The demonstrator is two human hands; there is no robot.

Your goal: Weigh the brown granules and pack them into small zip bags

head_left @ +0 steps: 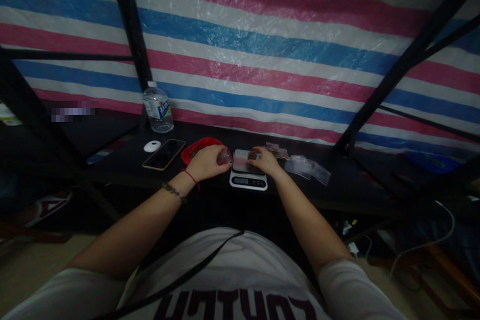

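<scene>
A small digital scale (248, 178) sits on the dark table (337, 185) in front of me. My left hand (206, 161) is closed round a small clear plastic bag (225, 156) just left of the scale, in front of a red tray (198, 147). Over the scale's platform, my right hand (264, 160) pinches something small and dark that I cannot make out. Red string and a beaded band circle my left wrist.
A phone (164, 154) and a small white round object (152, 146) lie left of the tray, a water bottle (158, 108) behind them. Several small clear bags (305, 166) lie right of the scale. A striped tarp hangs behind; black poles cross it.
</scene>
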